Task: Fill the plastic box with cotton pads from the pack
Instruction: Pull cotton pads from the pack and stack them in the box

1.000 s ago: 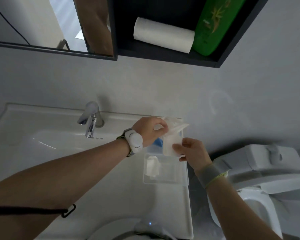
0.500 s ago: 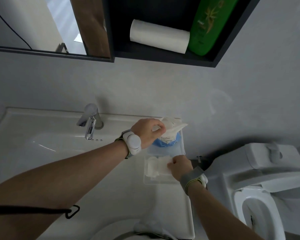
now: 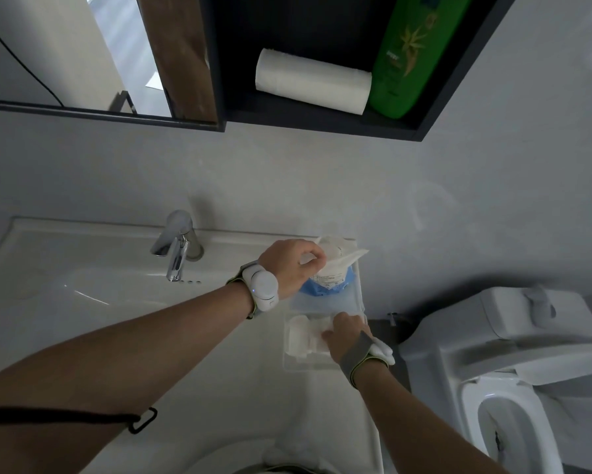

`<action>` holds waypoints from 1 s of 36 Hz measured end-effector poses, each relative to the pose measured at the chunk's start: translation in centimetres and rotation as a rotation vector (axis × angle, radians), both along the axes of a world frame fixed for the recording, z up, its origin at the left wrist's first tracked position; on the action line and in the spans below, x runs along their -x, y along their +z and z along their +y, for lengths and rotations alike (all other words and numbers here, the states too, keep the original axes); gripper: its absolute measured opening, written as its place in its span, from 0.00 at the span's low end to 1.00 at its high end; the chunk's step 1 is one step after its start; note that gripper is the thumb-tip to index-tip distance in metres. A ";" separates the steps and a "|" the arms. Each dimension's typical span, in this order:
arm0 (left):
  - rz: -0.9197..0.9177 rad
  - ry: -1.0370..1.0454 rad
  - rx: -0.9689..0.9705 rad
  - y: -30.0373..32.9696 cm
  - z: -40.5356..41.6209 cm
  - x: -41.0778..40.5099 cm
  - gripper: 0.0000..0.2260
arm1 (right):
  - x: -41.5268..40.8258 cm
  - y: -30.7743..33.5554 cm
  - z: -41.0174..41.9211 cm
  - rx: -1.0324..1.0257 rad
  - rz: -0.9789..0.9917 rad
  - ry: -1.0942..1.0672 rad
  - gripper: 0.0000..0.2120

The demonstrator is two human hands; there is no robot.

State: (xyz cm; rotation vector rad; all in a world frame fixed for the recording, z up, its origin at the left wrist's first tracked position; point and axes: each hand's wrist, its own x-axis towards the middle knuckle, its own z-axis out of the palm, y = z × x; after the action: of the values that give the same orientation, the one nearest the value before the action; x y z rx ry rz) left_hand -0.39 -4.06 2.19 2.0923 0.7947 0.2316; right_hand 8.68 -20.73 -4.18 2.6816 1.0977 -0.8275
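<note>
A clear plastic box (image 3: 293, 362) sits on the right end of the white sink counter, its lid (image 3: 325, 301) lying open behind it. White cotton pads (image 3: 303, 338) lie in the box's left half. My right hand (image 3: 346, 331) is inside the box, fingers down on the pads. Behind the lid stands the pack of cotton pads (image 3: 332, 271), blue at its base with a torn white top. My left hand (image 3: 293, 265) grips the pack's opening from the left.
A chrome tap (image 3: 176, 246) stands at the sink's back edge, left of my left hand. A toilet (image 3: 513, 354) sits close on the right. Above, a dark shelf holds a paper roll (image 3: 311, 82) and a green bottle (image 3: 409, 53); a mirror (image 3: 65, 49) hangs left of it.
My right hand came down from the pack's opening into the box with pads, and the pile there has grown. My left hand stayed on the pack.
</note>
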 end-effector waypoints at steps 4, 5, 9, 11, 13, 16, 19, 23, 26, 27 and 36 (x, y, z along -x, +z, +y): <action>0.006 -0.007 -0.005 0.2 0.0 0.0 0.08 | -0.4 0.7 -0.2 -0.043 -0.068 0.035 0.12; 0.006 -0.007 -0.004 0.2 0.1 0.0 0.08 | -0.5 0.9 -0.2 -0.056 -0.094 0.059 0.12; 0.008 -0.021 -0.015 0.0 0.3 0.0 0.08 | -0.7 1.5 -0.5 -0.159 -0.213 0.152 0.12; 0.009 -0.027 -0.026 -0.2 0.3 -0.1 0.08 | -0.6 1.5 -0.6 -0.206 -0.216 0.176 0.10; 0.005 -0.033 -0.037 -0.3 0.3 -0.1 0.08 | -0.5 1.2 -0.4 -0.224 -0.146 0.215 0.09; 0.008 -0.052 -0.057 -0.5 0.2 -0.1 0.08 | -0.1 0.5 -0.2 -0.186 -0.028 0.259 0.09; -0.002 -0.077 -0.081 -0.5 0.2 -0.2 0.07 | 0.4 -0.4 0.0 -0.141 0.018 0.274 0.09; -0.014 -0.110 -0.131 -0.5 0.2 0.0 0.08 | 0.9 -1.1 -0.1 -0.109 -0.020 0.352 0.11; -0.022 -0.125 -0.188 -0.6 0.3 0.2 0.08 | 1.1 -1.3 -0.1 -0.073 -0.027 0.430 0.13; -0.026 -0.128 -0.211 -0.6 0.3 0.2 0.09 | 1.1 -1.4 -0.2 -0.058 -0.025 0.440 0.13; -0.011 -0.201 -0.349 -0.8 0.4 0.5 0.10 | -0.9 5.6 1.0 -0.287 -0.061 0.325 0.11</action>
State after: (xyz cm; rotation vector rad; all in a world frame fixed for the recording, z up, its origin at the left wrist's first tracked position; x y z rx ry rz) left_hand -0.87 -3.63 1.41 2.4785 0.5602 0.2879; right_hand 9.57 -19.69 1.44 2.6084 1.6899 -0.5638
